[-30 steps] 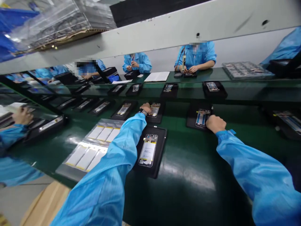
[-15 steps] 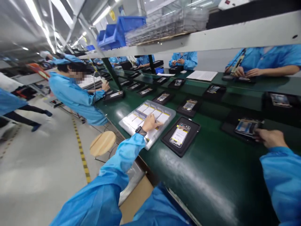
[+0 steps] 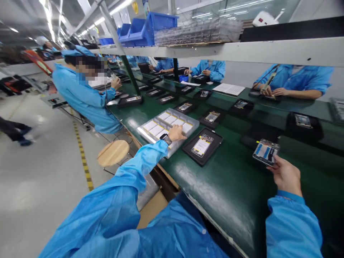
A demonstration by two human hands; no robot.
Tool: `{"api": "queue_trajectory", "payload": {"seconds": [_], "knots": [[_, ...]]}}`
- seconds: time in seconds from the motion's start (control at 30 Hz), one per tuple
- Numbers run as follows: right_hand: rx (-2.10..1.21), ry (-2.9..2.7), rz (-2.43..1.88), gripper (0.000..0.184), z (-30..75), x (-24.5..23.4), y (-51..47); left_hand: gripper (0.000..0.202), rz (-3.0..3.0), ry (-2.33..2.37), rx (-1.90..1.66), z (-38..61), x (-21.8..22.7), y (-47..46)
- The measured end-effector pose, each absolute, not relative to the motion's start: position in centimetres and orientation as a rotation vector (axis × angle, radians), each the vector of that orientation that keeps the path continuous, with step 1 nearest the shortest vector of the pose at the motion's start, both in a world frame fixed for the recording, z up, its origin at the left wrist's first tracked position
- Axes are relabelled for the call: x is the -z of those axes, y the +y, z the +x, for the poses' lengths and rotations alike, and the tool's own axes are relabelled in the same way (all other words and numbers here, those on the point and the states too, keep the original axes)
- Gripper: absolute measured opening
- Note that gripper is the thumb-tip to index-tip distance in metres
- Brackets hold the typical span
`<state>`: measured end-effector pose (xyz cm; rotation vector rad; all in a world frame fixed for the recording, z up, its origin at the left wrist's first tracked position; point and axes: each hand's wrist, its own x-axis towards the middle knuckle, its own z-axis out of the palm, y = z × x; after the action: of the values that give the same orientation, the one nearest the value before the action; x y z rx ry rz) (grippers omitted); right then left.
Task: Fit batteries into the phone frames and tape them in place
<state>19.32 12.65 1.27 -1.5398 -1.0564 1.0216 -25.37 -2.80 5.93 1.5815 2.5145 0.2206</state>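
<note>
My left hand [image 3: 176, 133], with a dark watch at the wrist, is over the front right part of a clear plastic tray [image 3: 168, 152] of white phone batteries [image 3: 163, 115]. Its thumb sticks out apart from the bent fingers; no battery shows in it, though the fingertips are partly hidden. Between thumb and fingers, my right hand [image 3: 287, 175] holds an open phone body [image 3: 266, 152] above the green bench, tilted, with blue strips inside. Between my hands lies a black holder [image 3: 208, 156] carrying another phone body [image 3: 202, 145] fitted with a white battery.
Several black holders with phone bodies [image 3: 212, 117] line the green bench [image 3: 215, 200]. Overhead runs a shelf [image 3: 282, 50] with blue bins [image 3: 161, 22]. Co-workers in blue sit opposite, another person [image 3: 77, 86] at left. A wooden stool [image 3: 113, 153] stands beside the bench.
My right hand has lifted the phone body off its black holder and brought it left, nearer to me. My left hand stays over the battery tray. The view has shifted slightly.
</note>
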Motion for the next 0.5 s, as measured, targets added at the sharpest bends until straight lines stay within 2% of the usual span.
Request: {"api": "queue_trajectory", "payload": {"seconds": [0.27, 0.43, 0.5], "knots": [[-1.063, -0.849, -1.524, 0.011, 19.7, -2.0, 11.6, 0.082, 1.483, 2.547, -0.484, -25.5, -7.8, -2.2], [-1.026, -0.806, -1.505, 0.016, 19.2, -2.0, 11.9, 0.069, 1.468, 2.436, -0.875, -29.5, -13.6, -4.3], [-0.987, -0.786, -1.472, 0.020, 19.3, -2.1, 11.8, 0.070, 1.481, 2.393, -0.995, -31.2, -16.2, -7.5]]}}
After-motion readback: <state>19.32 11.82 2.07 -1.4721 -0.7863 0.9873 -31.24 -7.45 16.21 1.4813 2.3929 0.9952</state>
